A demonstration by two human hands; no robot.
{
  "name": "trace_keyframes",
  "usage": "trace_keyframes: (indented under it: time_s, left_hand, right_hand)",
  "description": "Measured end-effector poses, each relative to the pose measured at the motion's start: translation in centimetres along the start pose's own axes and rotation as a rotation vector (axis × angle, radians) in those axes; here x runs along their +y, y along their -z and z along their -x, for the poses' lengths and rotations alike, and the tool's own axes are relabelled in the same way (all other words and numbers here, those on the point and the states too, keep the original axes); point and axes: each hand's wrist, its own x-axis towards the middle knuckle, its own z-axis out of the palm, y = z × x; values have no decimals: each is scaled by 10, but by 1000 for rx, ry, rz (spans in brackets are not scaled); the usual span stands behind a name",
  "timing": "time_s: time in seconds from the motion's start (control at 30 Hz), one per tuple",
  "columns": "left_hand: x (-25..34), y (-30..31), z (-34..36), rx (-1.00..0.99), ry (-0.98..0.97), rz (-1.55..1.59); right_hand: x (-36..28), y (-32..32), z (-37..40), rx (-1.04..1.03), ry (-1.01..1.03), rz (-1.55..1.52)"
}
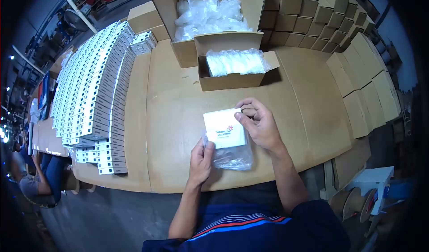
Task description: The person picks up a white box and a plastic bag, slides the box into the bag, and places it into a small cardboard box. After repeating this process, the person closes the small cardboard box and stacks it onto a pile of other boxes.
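A flat, squarish white packet (pixel 223 118) with a small red-and-dark print, tilted slightly, its lower edge against a crumpled clear plastic bag (pixel 233 159) that spreads below; whether it sits inside is unclear

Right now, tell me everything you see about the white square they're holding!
The flat, squarish white piece, maybe card, faces the camera, slightly turned, over the brown tabletop. It has a red mark and unreadable dark print. The left hand holds its lower left; the right hand touches its upper right corner. Crinkled clear plastic meets its lower edge.
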Motion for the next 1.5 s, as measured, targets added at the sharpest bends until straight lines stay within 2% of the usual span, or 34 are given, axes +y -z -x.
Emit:
trace_keyframes:
  time_s: [0.07,0.1,0.2,0.23,0.37,0.57,0.67,0.87,0.93,1.07,1.13,1.17,1.3,1.37,1.47,1.5]
  left_hand:
    - [-8,0,0,59,66,57]
    - [-4,-3,1,62,105,104]
    - [-10,-1,-2,150,77,155]
    - [-12,1,-3,148,58,157]
    - [-13,1,-8,150,-15,70]
    - [-20,6,-11,132,-61,29]
    - [-16,1,-12,118,-73,41]
    - [-11,-3,-11,117,-53,31]
    - [-7,-3,-10,104,-41,22]
    - [1,-4,-11,32,-228,-150]
    - [5,-6,-12,6,-313,-231]
    - [1,-3,-12,-27,-330,-184]
    - [-6,-8,-10,115,-182,-3]
    - [-5,-10,-11,126,-177,22]
    - [9,-20,-10,131,-137,44]
    - [14,-23,-10,131,-121,49]
  right_hand:
    - [5,0,3,-3,-60,61]
    - [11,1,4,-29,-98,-7]
    - [16,-6,15,90,-138,-375]
    - [28,-2,21,97,-190,-366]
    - [68,-11,36,85,-247,-653]
    - [79,-8,36,93,-198,-628]
    - [79,-8,36,56,-164,-721]
    - [76,-15,40,47,-236,-910]
    - [83,-13,41,20,-202,-922]
    - [79,-14,41,40,-72,-849]
    - [82,-10,39,-15,-3,-809]
    - [81,-10,37,-32,27,-801]
    - [66,-15,39,-47,10,-754]
    - [55,-22,42,-53,70,-688]
    - [68,-27,45,61,-38,-433]
    - [68,-29,44,70,-6,-433]
